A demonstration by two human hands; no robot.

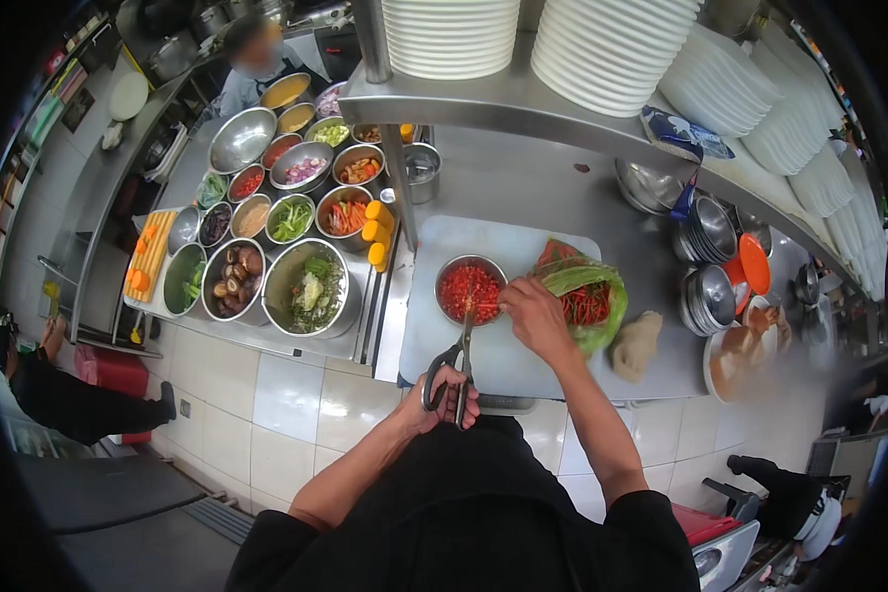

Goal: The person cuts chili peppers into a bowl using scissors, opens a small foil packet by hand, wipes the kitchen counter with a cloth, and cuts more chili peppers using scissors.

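My left hand (437, 403) is closed around the handles of a pair of scissors (463, 360), whose blades reach up over a steel bowl (440, 283). Chopped red chilies (464, 289) fill much of that bowl. Pinched in the fingers of my right hand (538, 314) is a red chili (487, 306), its end at the scissor blades above the bowl. Just right of this hand, whole red chilies (586, 304) lie in a bag with green leafy-looking edges (612, 286). Bowl and bag rest on a white cutting board (434, 350).
At left stand several steel containers of ingredients, including mushrooms (235, 281) and carrots (345, 217). A crumpled tan cloth (636, 345) lies right of the board. Stacked steel bowls (705, 296) sit farther right. Above, a shelf (523, 94) holds plates. Other people are around the kitchen.
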